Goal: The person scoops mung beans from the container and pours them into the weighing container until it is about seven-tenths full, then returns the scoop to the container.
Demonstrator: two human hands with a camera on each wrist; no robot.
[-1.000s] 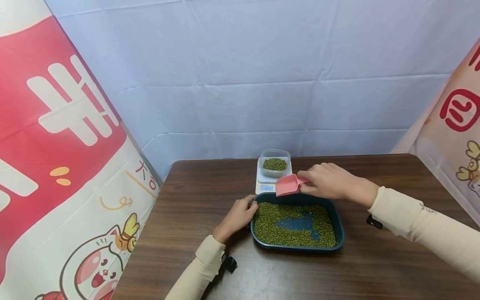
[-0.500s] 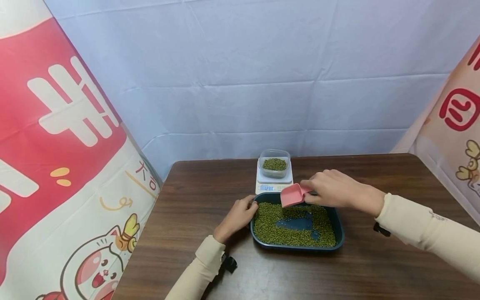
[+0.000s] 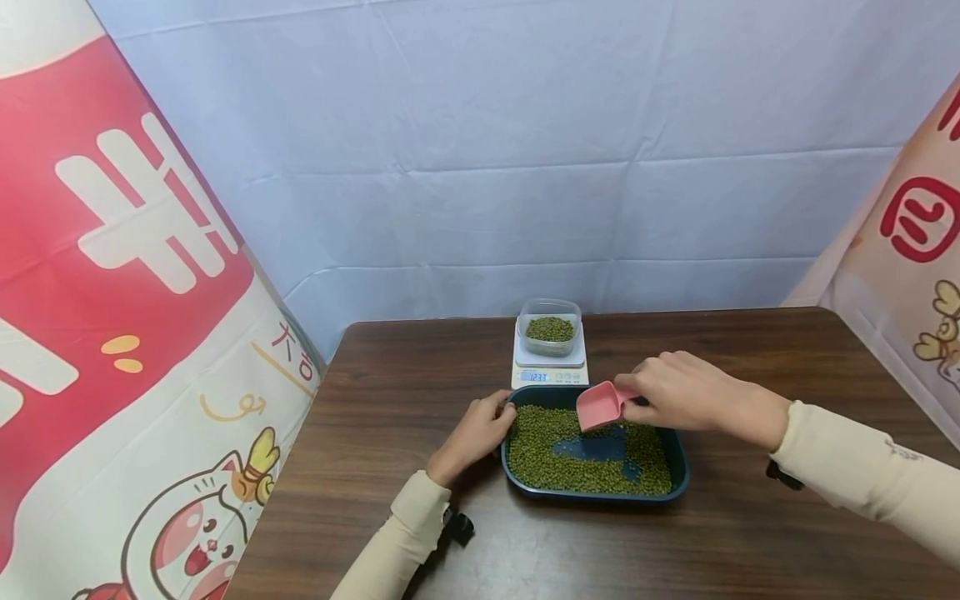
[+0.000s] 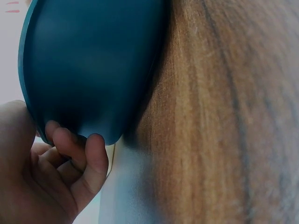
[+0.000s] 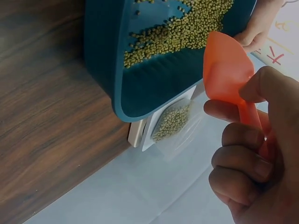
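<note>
Pink scoop (image 3: 598,406): positioned over the rear right part of the blue tray (image 3: 600,497), blade angled toward the green beans (image 3: 570,478). Contact between the blade lip and the beans cannot be determined. The right hand (image 3: 678,390) is clamped on the scoop handle (image 5: 251,114); the right wrist view shows the thumb at the base of the blade and the fingers curled round the handle. The left hand (image 3: 474,433) pinches the rear left corner of the tray, with curled fingers against the outer wall. The tray rests on a brown wooden table (image 3: 420,367); its beans surround a bare blue patch of floor. Directly behind the tray is a white scale (image 3: 558,380) with a lit display, digits too small to read reliably. On its platform stands a clear container (image 3: 551,348), upright, partly filled with green beans. A pale cloth (image 3: 480,183) hangs behind the table
</note>
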